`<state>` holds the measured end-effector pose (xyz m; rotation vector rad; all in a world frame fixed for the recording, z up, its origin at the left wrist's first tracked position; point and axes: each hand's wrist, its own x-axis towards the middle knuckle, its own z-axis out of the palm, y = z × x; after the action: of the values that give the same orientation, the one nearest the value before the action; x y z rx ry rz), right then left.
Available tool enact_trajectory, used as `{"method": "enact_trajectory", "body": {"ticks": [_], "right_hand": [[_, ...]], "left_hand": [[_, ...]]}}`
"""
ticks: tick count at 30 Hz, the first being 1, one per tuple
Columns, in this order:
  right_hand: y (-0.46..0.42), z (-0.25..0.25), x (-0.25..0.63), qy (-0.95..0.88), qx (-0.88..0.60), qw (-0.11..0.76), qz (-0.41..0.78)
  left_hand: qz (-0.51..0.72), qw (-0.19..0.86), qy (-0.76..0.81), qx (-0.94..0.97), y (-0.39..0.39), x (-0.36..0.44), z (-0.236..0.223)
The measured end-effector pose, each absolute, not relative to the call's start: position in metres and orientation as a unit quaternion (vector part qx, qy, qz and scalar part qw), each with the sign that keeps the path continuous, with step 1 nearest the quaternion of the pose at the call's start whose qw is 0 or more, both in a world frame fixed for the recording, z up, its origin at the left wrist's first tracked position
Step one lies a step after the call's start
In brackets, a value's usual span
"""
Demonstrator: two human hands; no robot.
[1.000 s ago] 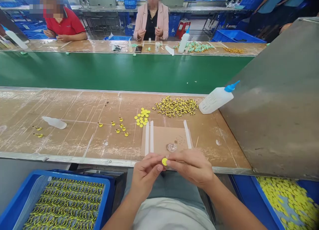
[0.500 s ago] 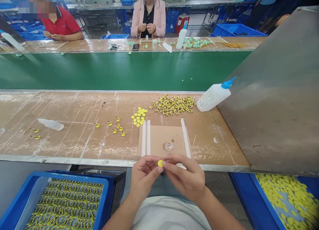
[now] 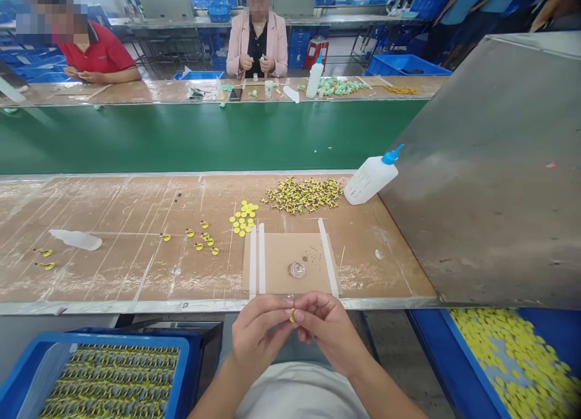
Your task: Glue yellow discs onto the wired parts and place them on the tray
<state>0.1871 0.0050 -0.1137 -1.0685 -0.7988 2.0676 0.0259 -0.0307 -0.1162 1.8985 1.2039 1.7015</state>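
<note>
Just past the table's near edge, my left hand [image 3: 261, 329] and my right hand [image 3: 330, 333] meet fingertip to fingertip. Pinched between them is a small yellow disc [image 3: 292, 315], turned nearly edge-on and partly covered by the fingers. Whether a smaller part is held with it I cannot make out. Beyond my hands lies a cardboard sheet [image 3: 284, 249] with white tape strips, and on it stands a small clear glass pot [image 3: 296, 270]. Loose yellow discs [image 3: 242, 221] lie at its far left corner, near a heap of small yellow-and-dark pieces [image 3: 302, 195].
A white bottle with blue nozzle [image 3: 371, 180] leans against a metal housing [image 3: 494, 183]. Left are several joined pieces [image 3: 205, 236] and a clear bottle [image 3: 77, 240]. Blue trays [image 3: 184, 370] [image 3: 458, 340] flank me below. Two people sit across the green belt [image 3: 204, 140].
Both hands have come lower and closer together, and the yellow disc has turned from face-on to nearly edge-on. The whole view has shifted slightly.
</note>
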Motion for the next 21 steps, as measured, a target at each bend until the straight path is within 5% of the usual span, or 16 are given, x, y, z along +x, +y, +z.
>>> {"method": "enact_trajectory", "body": {"ticks": [4, 7, 11, 16, 21], "right_hand": [[0.008, -0.114, 0.189, -0.363, -0.417, 0.340, 0.761], [0.014, -0.110, 0.198, -0.498, -0.421, 0.341, 0.677], [0.026, -0.098, 0.212, -0.661, -0.378, 0.231, 0.606], [0.039, -0.086, 0.216, -0.679, -0.299, 0.119, 0.660], [0.042, -0.094, 0.209, -0.619, -0.342, 0.159, 0.689]], "left_hand": [[0.614, 0.248, 0.442, 0.606, -0.037, 0.028, -0.124], [0.609, 0.487, 0.445, 0.441, -0.042, 0.031, -0.130], [0.506, 0.719, 0.419, 0.227, -0.047, 0.035, -0.133], [0.453, 0.782, 0.416, 0.101, -0.050, 0.036, -0.137], [0.472, 0.806, 0.357, 0.014, -0.048, 0.033, -0.140]]}}
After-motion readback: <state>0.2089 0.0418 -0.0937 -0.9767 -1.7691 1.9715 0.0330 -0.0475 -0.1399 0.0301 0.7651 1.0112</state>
